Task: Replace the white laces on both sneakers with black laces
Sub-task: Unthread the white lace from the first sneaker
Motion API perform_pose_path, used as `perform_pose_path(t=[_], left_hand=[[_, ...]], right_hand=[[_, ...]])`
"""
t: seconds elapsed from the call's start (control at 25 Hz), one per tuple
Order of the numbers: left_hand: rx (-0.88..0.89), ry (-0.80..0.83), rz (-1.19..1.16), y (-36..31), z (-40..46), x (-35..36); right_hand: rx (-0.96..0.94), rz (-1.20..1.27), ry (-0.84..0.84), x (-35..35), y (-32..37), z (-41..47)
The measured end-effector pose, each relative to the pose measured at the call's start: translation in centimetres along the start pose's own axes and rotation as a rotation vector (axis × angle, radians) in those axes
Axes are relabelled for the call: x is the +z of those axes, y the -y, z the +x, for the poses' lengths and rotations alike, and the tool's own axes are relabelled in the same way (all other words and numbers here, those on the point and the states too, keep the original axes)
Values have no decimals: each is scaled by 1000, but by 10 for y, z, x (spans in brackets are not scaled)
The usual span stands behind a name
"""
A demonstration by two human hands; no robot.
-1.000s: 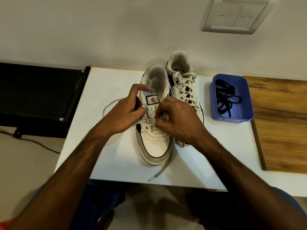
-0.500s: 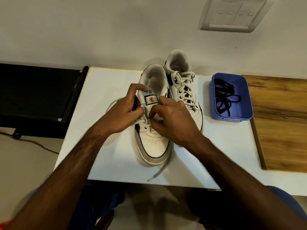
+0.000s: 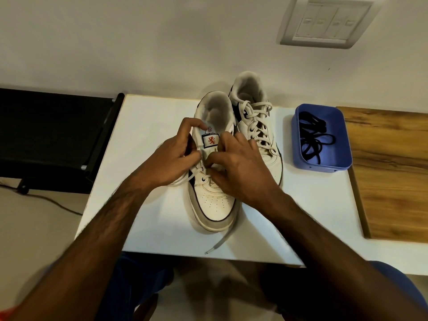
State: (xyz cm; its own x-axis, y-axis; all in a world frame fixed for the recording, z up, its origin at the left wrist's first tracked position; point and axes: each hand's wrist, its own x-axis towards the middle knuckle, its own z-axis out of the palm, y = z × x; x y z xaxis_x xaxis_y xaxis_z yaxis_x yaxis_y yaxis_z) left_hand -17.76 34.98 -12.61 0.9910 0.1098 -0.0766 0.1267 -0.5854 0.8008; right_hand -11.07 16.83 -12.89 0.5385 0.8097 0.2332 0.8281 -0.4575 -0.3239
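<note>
The right hand (image 3: pixel 240 167) covers the middle eyelets of the near sneaker (image 3: pixel 213 200) and the toe of the far sneaker (image 3: pixel 257 126) — what its curled fingertips pinch cannot be told. The left hand (image 3: pixel 171 158) hides that shoe's left flank. The wall switch plate (image 3: pixel 326 22) is cut off by the top edge — the wooden board (image 3: pixel 391 170) by the right.

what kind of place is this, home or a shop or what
Most likely a room in a home: a wall switch panel on a plain painted wall, a small white table pushed against it, and a wooden surface beside it. Nothing suggests a shop.
</note>
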Motion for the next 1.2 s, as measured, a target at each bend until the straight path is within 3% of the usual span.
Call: perform_pose_path(t=[0.28,0.56,0.88,1.2], left_hand=[[18,20,-10,3,1,-2],[14,-1,-3,3,1,1],[14,12,-5,4,2,0],[19,-8,-8,2,1,1]], right_hand=[[138,35,-84,-30,-25,1],[-27,-59,-17,4,1,-1],[99,-16,-92,-27,-22,0],[-1,-79,-8,-4,-4,0]])
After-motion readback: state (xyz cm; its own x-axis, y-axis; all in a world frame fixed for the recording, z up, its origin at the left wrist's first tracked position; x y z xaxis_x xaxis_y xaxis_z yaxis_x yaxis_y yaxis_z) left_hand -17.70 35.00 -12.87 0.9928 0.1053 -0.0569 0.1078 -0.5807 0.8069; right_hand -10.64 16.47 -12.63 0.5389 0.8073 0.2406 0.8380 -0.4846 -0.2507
